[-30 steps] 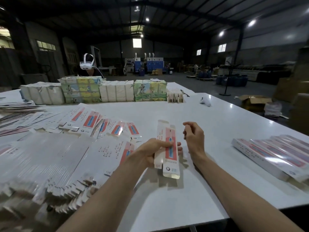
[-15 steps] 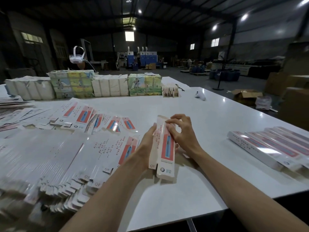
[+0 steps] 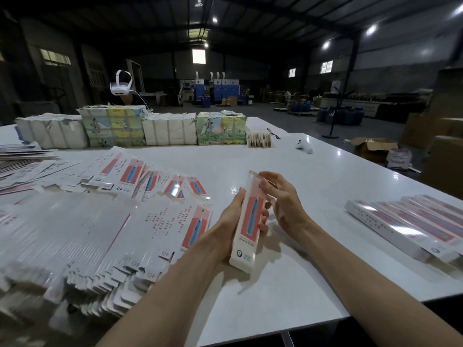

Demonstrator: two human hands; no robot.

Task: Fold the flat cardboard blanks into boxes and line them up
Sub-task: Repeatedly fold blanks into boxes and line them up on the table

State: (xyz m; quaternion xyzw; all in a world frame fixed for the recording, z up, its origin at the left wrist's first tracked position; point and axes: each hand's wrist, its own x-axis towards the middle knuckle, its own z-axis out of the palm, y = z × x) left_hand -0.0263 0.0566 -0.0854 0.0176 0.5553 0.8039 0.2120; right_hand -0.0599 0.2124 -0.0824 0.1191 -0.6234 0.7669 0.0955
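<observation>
A long narrow white box with a red and blue panel is held upright-tilted above the white table. My left hand grips it round the middle from the left, fingers wrapped behind it. My right hand is at its upper right edge, with relaxed fingers touching the top end. A large fanned heap of flat blanks covers the table's left side. A row of folded boxes lies side by side at the right.
Wrapped bundles of packs line the far edge, with a small white controller to their right. A person wearing a white headset is behind the bundles. Open cardboard cartons stand on the floor at the right.
The blank in my left hand has been squeezed into a box shape and raised. My right hand came from apart onto its top end.
</observation>
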